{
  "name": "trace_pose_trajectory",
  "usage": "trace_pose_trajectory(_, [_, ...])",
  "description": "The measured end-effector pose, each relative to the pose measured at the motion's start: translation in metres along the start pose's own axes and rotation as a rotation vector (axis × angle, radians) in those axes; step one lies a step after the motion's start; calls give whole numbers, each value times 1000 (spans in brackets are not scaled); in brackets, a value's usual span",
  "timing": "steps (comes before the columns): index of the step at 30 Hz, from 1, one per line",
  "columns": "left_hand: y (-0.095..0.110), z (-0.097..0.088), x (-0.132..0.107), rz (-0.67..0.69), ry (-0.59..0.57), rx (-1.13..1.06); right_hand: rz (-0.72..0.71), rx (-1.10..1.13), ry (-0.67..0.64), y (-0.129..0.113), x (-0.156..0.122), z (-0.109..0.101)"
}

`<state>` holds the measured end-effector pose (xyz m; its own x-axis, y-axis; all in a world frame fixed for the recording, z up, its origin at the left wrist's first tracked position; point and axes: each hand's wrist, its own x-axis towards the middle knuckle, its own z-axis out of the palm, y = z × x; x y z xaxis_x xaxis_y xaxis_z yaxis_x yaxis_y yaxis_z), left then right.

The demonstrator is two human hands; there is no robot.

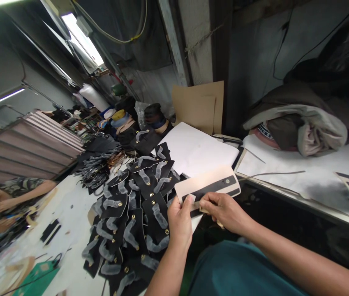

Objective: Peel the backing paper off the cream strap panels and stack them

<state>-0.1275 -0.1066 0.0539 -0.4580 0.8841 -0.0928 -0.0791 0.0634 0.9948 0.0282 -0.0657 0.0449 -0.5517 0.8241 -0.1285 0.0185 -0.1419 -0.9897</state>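
Note:
A pale beige panel (205,179) with rounded corners, dark stripes and a small metal snap is held up in front of me. My left hand (181,220) grips its near-left edge, thumb on top. My right hand (225,210) is pinched at the panel's near edge, beside the left thumb; a small tan bit shows by its fingertips, too small to name. Just left of my hands lies a heap of black flat pieces (149,182) with gold-coloured fittings and strips wrapped in cloudy film.
White sheets (199,148) and brown cardboard (192,102) stand behind the panel. A rolled-up dark fabric bundle (303,127) rests on the right-hand table. Across the table at left, a person's arm (32,193) reaches over black strips; a green board (38,275) lies nearer.

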Motion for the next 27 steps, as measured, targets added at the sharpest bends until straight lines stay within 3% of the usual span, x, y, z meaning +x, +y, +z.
trace_pose_trajectory(5, [-1,-4,11,23,34,5,37,-11,-189,24,-28,-8])
trace_pose_trajectory(10, [-1,7,5,-129,-68,-102,116,71,-98,58,-39,-23])
trace_pose_trajectory(14, [-8,18,-6,-184,-87,-174,136,199,-83,69,-43,-39])
trace_pose_trajectory(21, [-29,27,-50,-237,118,-264,187,143,-116,80,-67,-48])
trace_pose_trajectory(24, [-45,22,-76,-256,265,-344,237,183,-110,97,-67,-46])
trace_pose_trajectory(27, [-65,10,-108,-293,408,-374,384,318,-116,113,-61,-34])
